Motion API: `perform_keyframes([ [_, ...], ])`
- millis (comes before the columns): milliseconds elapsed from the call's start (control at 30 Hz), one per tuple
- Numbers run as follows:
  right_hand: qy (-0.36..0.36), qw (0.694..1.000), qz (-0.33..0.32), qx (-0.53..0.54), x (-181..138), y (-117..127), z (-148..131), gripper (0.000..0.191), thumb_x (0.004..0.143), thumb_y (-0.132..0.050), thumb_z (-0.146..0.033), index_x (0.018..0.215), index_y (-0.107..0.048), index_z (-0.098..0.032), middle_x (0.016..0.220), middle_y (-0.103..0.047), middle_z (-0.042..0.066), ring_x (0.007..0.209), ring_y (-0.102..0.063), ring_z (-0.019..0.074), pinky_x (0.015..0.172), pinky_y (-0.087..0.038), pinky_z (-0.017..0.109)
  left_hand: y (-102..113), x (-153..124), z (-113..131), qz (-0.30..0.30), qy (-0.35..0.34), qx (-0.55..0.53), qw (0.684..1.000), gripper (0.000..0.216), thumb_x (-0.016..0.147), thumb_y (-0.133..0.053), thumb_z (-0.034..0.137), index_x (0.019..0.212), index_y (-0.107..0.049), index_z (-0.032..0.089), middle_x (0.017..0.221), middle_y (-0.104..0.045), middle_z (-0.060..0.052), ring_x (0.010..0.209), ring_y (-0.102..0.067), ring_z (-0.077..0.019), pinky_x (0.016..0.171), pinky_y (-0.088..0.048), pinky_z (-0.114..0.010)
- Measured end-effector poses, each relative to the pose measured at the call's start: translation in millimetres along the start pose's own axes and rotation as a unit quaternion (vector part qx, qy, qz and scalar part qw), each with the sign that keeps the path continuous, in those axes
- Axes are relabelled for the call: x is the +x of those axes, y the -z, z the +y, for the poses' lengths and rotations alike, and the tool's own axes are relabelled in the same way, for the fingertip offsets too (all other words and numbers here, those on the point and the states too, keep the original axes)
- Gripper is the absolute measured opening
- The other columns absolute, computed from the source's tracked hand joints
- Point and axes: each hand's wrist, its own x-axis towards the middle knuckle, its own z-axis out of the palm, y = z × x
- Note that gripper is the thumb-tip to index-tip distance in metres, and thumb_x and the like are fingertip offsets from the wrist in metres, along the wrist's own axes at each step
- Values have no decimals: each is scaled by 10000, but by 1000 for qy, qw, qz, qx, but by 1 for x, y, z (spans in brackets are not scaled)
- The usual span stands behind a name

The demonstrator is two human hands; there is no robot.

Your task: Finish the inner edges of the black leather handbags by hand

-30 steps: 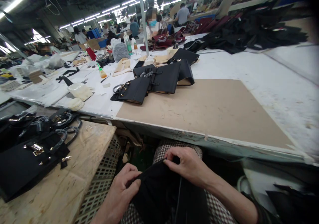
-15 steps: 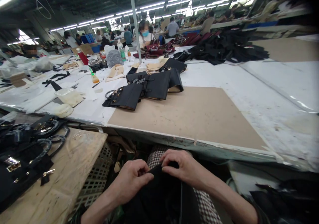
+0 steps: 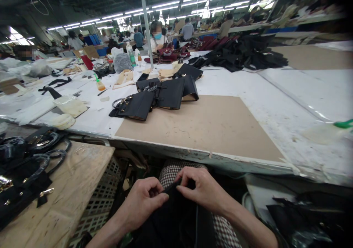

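Both my left hand (image 3: 145, 200) and right hand (image 3: 201, 189) pinched the top edge of a black bag piece (image 3: 176, 218) on my lap, below the brown board (image 3: 201, 126).

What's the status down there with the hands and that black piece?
Left hand and right hand both pinching the top edge of the black fabric piece on the lap. Nothing between hands and piece. Brown cardboard sheet on the table ahead lies bare.

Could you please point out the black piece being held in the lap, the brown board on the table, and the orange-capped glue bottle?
black piece (image 3: 179, 218), head view, its middle.
brown board (image 3: 209, 126), head view, bare centre.
glue bottle (image 3: 99, 85), head view, its body.
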Motion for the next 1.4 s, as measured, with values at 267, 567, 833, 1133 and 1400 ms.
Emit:
perform_keyframes([
  [267, -46, 997, 15, 56, -3, 0, 3, 269, 752, -631, -128, 552, -469, -206, 847, -748, 7, 792, -685, 180, 699, -486, 270, -2, -1, -2, 1, 3, -23, 1000, 177, 807, -672, 290, 715, -632, 144, 675, -564, 22, 637, -463, -111, 561, -320, -212],
  [567, -86, 992, 13, 95, 0, 2, 3, 250, 735, -623, -113, 552, -478, -200, 869, -751, 13, 820, -689, 188, 723, -484, 273, -3, 4, -6, -10, 25, -65, 998, 192, 806, -676, 297, 723, -608, 138, 662, -536, 27, 622, -434, -104, 555, -314, -210],
  [833, -72, 991, 40, 102, 1, -5, 3, 254, 716, -630, -92, 584, -448, -209, 792, -730, 15, 778, -680, 189, 682, -470, 266, 1, 9, 7, -31, -33, 25, 999, 186, 872, -602, 340, 856, -682, 172, 721, -602, 15, 674, -507, -133, 607, -347, -220],
  [1133, -49, 993, 54, 94, -3, -6, 5, 240, 708, -648, -97, 702, -441, -218, 788, -693, -14, 749, -637, 175, 693, -451, 272, -8, 28, 26, -61, -119, 154, 979, 214, 859, -486, 160, 706, -637, 168, 670, -546, 34, 651, -504, -118, 609, -305, -228],
  [1400, -42, 994, 39, 91, -1, -3, 7, 174, 757, -652, -125, 772, -501, -212, 795, -680, -22, 755, -635, 170, 709, -472, 283, -1, 27, 25, -129, -91, 64, 985, 308, 804, -558, 171, 1089, -670, 204, 1052, -670, -15, 951, -600, -195, 804, -431, -255],
])
